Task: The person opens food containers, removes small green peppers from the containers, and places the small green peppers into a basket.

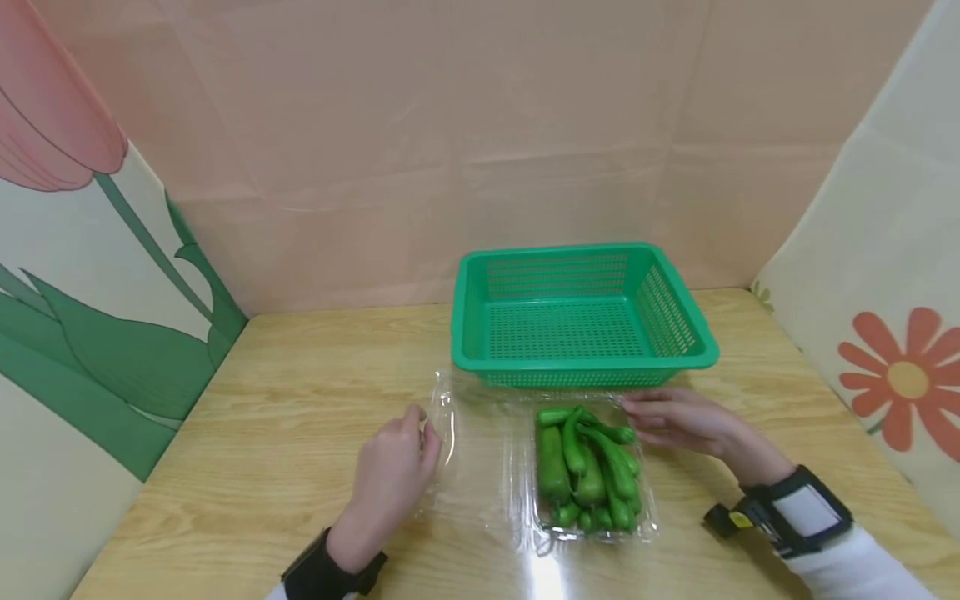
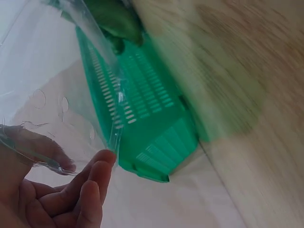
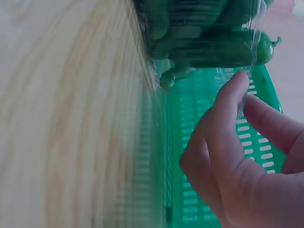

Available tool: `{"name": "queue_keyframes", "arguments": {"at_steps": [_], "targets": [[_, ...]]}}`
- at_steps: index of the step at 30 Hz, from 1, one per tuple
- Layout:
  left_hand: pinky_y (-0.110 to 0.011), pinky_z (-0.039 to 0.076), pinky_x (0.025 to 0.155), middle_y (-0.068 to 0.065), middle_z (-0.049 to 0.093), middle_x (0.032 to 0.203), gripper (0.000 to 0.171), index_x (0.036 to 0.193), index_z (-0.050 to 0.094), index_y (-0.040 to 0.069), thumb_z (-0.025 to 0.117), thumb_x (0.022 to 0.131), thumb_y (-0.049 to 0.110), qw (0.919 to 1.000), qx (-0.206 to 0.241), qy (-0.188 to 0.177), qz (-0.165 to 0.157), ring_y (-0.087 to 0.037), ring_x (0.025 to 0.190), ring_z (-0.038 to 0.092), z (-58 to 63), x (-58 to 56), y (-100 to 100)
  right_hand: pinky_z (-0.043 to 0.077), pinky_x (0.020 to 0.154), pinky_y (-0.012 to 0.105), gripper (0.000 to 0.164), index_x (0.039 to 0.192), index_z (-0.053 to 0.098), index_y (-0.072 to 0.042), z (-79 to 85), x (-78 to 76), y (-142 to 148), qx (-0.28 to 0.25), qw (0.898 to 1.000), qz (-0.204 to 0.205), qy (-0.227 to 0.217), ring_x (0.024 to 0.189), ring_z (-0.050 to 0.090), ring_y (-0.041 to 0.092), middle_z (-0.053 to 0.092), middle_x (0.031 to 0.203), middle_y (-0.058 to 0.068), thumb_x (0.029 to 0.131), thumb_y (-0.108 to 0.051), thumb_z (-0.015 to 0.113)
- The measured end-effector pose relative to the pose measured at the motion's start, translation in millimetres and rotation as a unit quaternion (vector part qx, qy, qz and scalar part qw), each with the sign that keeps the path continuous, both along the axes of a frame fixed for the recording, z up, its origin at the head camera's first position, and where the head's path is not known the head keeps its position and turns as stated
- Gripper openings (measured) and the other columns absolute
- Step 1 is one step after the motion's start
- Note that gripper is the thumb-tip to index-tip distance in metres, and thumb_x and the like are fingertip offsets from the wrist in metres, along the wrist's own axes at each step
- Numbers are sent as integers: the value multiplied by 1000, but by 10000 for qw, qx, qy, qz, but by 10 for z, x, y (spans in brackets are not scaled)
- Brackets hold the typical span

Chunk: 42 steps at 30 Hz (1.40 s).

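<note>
A clear plastic clamshell box (image 1: 648,527) lies unfolded on the table, its tray filled with several green peppers (image 1: 588,471). To the left spreads its see-through lid (image 1: 480,467), flat and joined along the middle fold. My left hand (image 1: 393,458) pinches the lid's outer left edge between thumb and fingers; the left wrist view shows the lid film (image 2: 61,102) over the thumb. At the tray's far right corner, my right hand (image 1: 678,421) pinches the rim, with thumb and forefinger on either side of the plastic in the right wrist view.
Right behind the box stands a green plastic basket (image 1: 585,364) with slotted sides and nothing in it. A wooden table (image 1: 300,383) lies under everything. A pink cloth (image 1: 450,150) closes off the back, and printed panels flank both sides.
</note>
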<state>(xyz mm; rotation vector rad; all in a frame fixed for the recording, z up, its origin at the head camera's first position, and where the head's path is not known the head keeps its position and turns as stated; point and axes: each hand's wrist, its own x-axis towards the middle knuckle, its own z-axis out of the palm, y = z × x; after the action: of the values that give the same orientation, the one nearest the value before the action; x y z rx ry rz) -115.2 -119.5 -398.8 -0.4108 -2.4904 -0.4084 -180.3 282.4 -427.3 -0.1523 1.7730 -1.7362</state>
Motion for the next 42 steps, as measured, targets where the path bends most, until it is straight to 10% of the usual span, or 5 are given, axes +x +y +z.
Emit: {"name": "queue_keyframes", "arguments": {"at_steps": [13, 22, 31, 42], "targets": [[-13, 11, 32, 12, 24, 44, 14, 68, 53, 9, 59, 81, 11, 9987, -375, -21, 342, -2, 36, 20, -100, -147, -86, 55, 85, 22, 16, 112, 52, -15, -7, -63, -165, -239, 9961, -825, -203, 97, 62, 5, 62, 105, -8, 97, -17, 54], [-16, 13, 31, 11, 22, 44, 28, 60, 40, 14, 55, 82, 10, 9974, -475, -334, 428, -5, 36, 23, -160, -234, -102, 56, 79, 20, 7, 99, 62, -18, -16, -89, -214, -428, 9904, -1220, -489, 89, 63, 3, 64, 96, -7, 95, -16, 56], [-21, 29, 31, -1, 43, 51, 22, 100, 60, -6, 50, 91, 12, 9757, -939, -1935, 408, -13, 41, 42, -210, -291, -81, 57, 79, 20, 5, 96, 64, -19, -75, -108, -222, -394, 9875, -1386, -642, 87, 63, 3, 65, 97, -6, 94, -20, 60], [-28, 43, 41, -6, 56, 63, 6, 88, 57, 3, 60, 85, 7, 9531, -897, -2890, 100, -19, 54, 54, -276, -422, -52, 56, 78, 18, 8, 100, 63, -19, -75, -109, -232, -603, 9864, -1385, -647, 87, 62, 3, 64, 98, -6, 96, -19, 57]]}}
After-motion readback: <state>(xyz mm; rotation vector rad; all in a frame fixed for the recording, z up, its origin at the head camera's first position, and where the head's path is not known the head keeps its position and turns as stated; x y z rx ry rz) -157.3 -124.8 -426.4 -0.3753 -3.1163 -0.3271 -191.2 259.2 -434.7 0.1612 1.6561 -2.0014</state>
